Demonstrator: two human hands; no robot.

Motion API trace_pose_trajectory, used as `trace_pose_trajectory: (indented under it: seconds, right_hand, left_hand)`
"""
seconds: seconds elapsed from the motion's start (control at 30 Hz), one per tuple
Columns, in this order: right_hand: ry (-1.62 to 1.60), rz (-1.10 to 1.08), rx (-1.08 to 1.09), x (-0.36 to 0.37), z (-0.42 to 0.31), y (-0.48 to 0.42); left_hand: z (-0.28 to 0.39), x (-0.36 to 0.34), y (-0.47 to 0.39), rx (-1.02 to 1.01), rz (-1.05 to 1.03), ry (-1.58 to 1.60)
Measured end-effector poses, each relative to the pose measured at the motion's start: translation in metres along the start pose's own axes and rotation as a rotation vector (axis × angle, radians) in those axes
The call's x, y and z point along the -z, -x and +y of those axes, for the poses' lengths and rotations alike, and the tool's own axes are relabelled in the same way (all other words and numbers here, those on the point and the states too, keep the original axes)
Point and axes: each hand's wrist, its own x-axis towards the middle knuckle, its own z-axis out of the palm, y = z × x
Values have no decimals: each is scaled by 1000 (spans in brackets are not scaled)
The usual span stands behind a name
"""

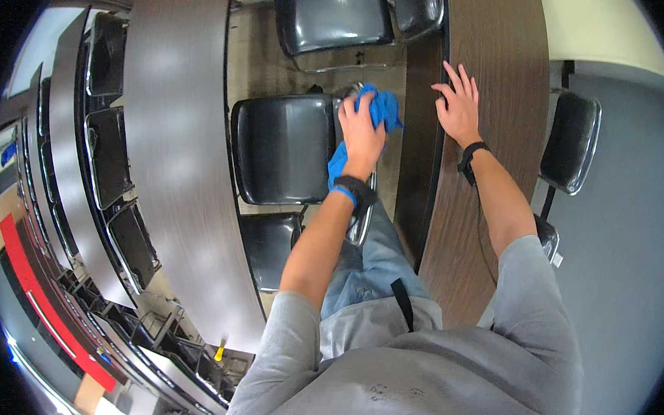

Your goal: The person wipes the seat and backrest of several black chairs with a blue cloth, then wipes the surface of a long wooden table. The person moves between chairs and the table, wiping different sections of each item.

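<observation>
A bright blue cloth is gripped in my left hand, with folds showing past the fingers and below the palm. That hand is at the backrest edge of a black padded chair with a chrome frame. Much of the backrest is hidden behind my hand, the cloth and my forearm. My right hand holds nothing and rests with fingers spread on the near edge of a dark wood-grain table. A black band is on each wrist.
A long grey-brown table runs along the left. More black chairs stand ahead and below left. Rows of tables and chairs extend farther left. Right of the dark table stands another chair by a grey surface.
</observation>
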Motion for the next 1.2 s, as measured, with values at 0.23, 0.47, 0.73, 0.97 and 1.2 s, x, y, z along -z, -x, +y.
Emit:
trace_pose_trajectory:
  seconds: [0.23,0.47,0.73,0.97,1.2]
  right_hand:
    - [-46,12,-33,-2,3,4]
    - [-104,57,-33,-6,11,4]
    - [-143,66,-32,-5,13,3]
    - [-136,66,-25,-8,12,6]
    - [-118,88,-7,-9,13,6]
  left_hand:
    - [-2,-24,-110,173,-49,-199]
    - [-28,-4,-95,24,-149,1]
    - [-20,50,169,-31,-290,-141]
    - [-25,42,197,429,-227,49]
    - [10,29,39,163,80,-4]
